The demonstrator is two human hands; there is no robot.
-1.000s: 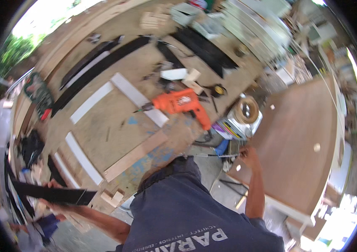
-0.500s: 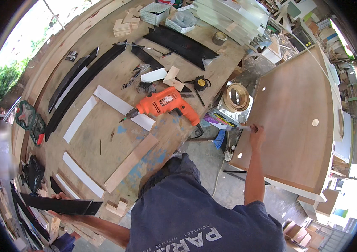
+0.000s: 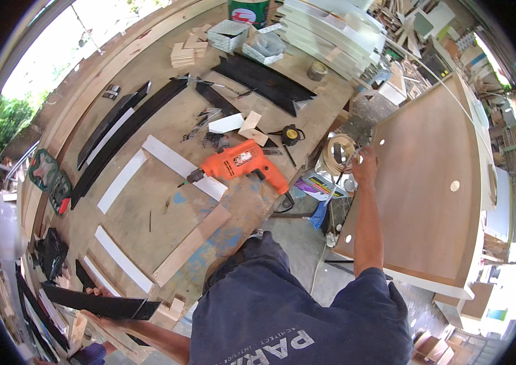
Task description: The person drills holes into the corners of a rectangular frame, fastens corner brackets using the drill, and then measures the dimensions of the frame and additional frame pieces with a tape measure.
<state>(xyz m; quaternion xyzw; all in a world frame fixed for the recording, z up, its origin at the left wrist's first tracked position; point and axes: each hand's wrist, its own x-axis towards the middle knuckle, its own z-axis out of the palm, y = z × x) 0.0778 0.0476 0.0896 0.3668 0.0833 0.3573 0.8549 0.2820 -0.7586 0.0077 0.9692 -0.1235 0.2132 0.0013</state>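
Note:
My left hand (image 3: 95,309) holds a black strip of board (image 3: 100,302) at the lower left, fingers on one side and thumb on the other. On the right, my right hand (image 3: 364,166) is closed on a thin object too small to make out, beside a tan ring-shaped container or roll (image 3: 338,152). That ring sits on a metal tin with a colourful label (image 3: 323,185). An orange power drill (image 3: 243,163) lies on the workbench (image 3: 148,243), its bit over a white strip (image 3: 179,164).
Black strips (image 3: 130,140), white strips (image 3: 123,258) and a bare wood strip (image 3: 191,243) lie about the bench. A tape measure (image 3: 292,134) and a green tool case (image 3: 50,182) are there too. To the right stands a large wooden panel (image 3: 422,182) with round holes.
My right hand has moved up and slightly left, from beside the panel's edge to the tan ring. My left hand and the black strip have shifted slightly right and down.

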